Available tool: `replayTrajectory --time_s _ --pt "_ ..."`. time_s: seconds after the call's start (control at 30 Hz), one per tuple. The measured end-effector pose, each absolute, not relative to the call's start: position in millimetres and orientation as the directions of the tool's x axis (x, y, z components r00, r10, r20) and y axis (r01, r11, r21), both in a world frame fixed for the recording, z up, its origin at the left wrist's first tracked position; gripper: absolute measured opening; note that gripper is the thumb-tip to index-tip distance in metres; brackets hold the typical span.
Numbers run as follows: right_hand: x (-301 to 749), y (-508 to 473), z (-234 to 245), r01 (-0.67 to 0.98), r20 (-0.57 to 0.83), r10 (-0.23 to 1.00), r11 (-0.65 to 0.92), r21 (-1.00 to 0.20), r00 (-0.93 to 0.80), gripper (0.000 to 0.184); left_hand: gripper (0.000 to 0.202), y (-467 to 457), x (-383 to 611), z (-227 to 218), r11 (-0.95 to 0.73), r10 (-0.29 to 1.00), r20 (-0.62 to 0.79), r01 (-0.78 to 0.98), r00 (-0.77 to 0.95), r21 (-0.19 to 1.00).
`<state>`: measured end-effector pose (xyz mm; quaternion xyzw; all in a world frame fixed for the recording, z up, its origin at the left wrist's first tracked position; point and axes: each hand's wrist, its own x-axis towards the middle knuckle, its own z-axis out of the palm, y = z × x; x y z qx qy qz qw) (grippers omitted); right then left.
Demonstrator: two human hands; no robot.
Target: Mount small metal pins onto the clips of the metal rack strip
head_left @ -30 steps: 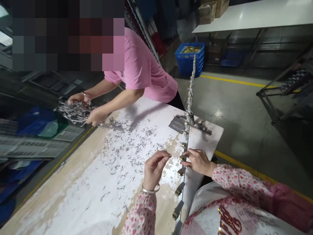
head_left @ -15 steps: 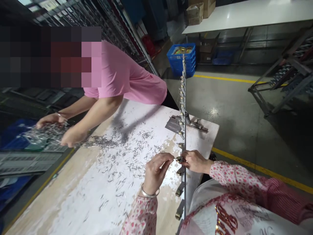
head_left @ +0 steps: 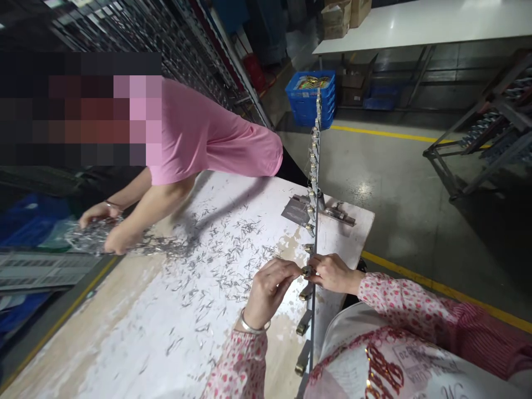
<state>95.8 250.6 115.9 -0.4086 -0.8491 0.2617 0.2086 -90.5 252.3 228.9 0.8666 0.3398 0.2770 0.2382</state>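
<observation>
A long narrow metal bar (head_left: 312, 327) stands across the table, with a row of small metal clips along it. My right hand (head_left: 334, 273) grips one of these clips (head_left: 306, 271) from the bar's right side, thumb and fingers closed. From the left, my left hand (head_left: 270, 288) meets the same clip in a pinch. Its fingertips hide most of what they hold, a small thin metal piece. Many similar thin metal pieces (head_left: 201, 288) lie scattered over the white table (head_left: 128, 338) left of my hands.
Across the table, a co-worker in a pink shirt (head_left: 224, 138) leans over, both hands in a heap of thin metal pieces (head_left: 91, 235). A metal clamp stand (head_left: 338, 213) sits by the bar. Beyond are blue crates (head_left: 310, 105), a long white table (head_left: 415, 27) and a rack (head_left: 444, 160).
My left fingertips have moved slightly right, up against the clip. The right hand stays where it was. The co-worker's hands have shifted and lowered the heap.
</observation>
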Motion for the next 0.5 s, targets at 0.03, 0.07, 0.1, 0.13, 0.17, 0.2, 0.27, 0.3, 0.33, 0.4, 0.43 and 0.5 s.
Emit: replayTrajectory --time_s 0.03,0.07,0.1,0.13,0.17,0.2,0.27,0.3,0.33,0.4,0.43,0.5 --pt "96.1 251.1 116.3 0.586 0.135 0.798 0.534 -0.61 -0.587 0.031 0.015 252.8 -92.2 227.5 -0.645 0.727 0.314 0.451 0.61 0.617" --pt "96.5 251.5 116.4 0.586 0.134 0.794 0.539 -0.605 -0.592 0.032 0.015 254.1 -95.5 223.7 -0.623 0.744 0.314 0.445 0.59 0.643" --pt "97.2 251.5 115.9 0.586 0.139 0.793 0.544 -0.601 -0.594 0.034 0.015 256.5 -100.7 216.7 -0.583 0.778 0.31 0.445 0.546 0.68" --pt "98.3 251.1 115.0 0.586 0.15 0.794 0.547 -0.597 -0.588 0.036 0.015 259.8 -107.7 206.2 -0.518 0.831 0.294 0.462 0.473 0.719" --pt "99.8 250.3 113.6 0.587 0.167 0.801 0.546 -0.598 -0.574 0.038 0.016 263.8 -116.3 192.0 -0.423 0.893 0.255 0.502 0.37 0.754" --pt "101.9 248.8 111.9 0.584 0.194 0.814 0.537 -0.609 -0.547 0.041 0.019 268.1 -125.8 174.7 -0.294 0.951 0.179 0.56 0.252 0.774" --pt "107.1 244.3 108.8 0.551 0.265 0.843 0.512 -0.659 -0.467 0.043 0.02 275.2 -145.3 133.2 0.04 0.999 -0.043 0.733 -0.014 0.68" --pt "110.1 241.2 108.0 0.522 0.303 0.854 0.503 -0.689 -0.423 0.041 0.018 277.0 -153.6 111.0 0.186 0.976 -0.196 0.811 -0.09 0.555" --pt "112.9 237.8 108.1 0.486 0.339 0.857 0.502 -0.715 -0.387 0.036 0.016 277.4 -160.3 89.1 0.241 0.957 -0.264 0.835 -0.12 0.495" --pt "117.1 229.9 111.3 0.411 0.39 0.84 0.529 -0.742 -0.378 0.028 0.015 274.6 -167.1 48.3 0.297 0.925 -0.351 0.859 -0.149 0.417" --pt "118.2 225.7 114.3 0.384 0.399 0.825 0.547 -0.744 -0.402 0.025 0.017 272.2 -167.4 30.3 0.303 0.916 -0.373 0.865 -0.149 0.399" --pt "117.8 217.1 121.9 0.356 0.388 0.792 0.574 -0.738 -0.472 0.027 0.024 267.7 -163.4 -0.2 0.311 0.901 -0.407 0.881 -0.153 0.357"
